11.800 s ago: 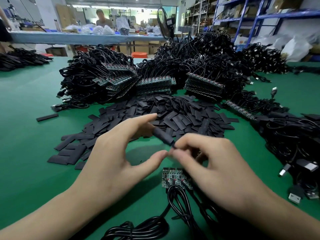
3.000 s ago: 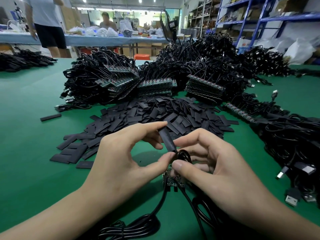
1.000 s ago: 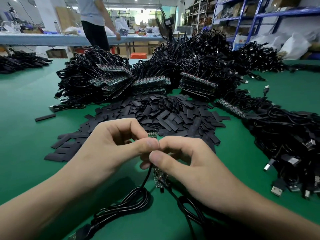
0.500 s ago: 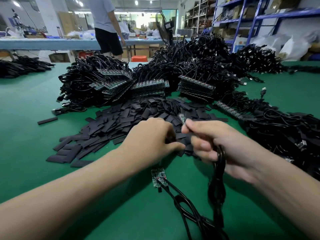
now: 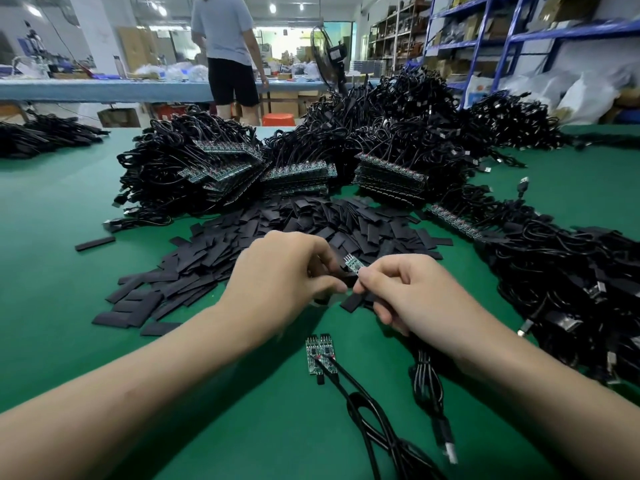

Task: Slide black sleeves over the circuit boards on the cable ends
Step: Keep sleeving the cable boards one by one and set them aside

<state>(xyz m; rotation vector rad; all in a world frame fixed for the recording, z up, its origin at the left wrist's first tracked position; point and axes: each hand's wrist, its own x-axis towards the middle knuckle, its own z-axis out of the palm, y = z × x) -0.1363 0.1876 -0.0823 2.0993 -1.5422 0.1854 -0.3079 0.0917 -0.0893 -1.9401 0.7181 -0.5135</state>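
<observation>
Your right hand [image 5: 408,292] pinched the board [image 5: 353,263] by its cable end, leaving the tip free. Your left hand [image 5: 287,275] pinched a sleeve [image 5: 348,280] just beside that tip, likely ready to slide on, over the pile [image 5: 311,230] mid-tabletop [image 5: 52,271]. 2 spare boards [image 5: 320,355] lay toward the front edge.

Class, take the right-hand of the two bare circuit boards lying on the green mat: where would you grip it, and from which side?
Probably its near end, where the cable leaves the right-hand board, coming from the near side. Its neighbour blocks one long edge, and the far end stays free for a sleeve.
</observation>
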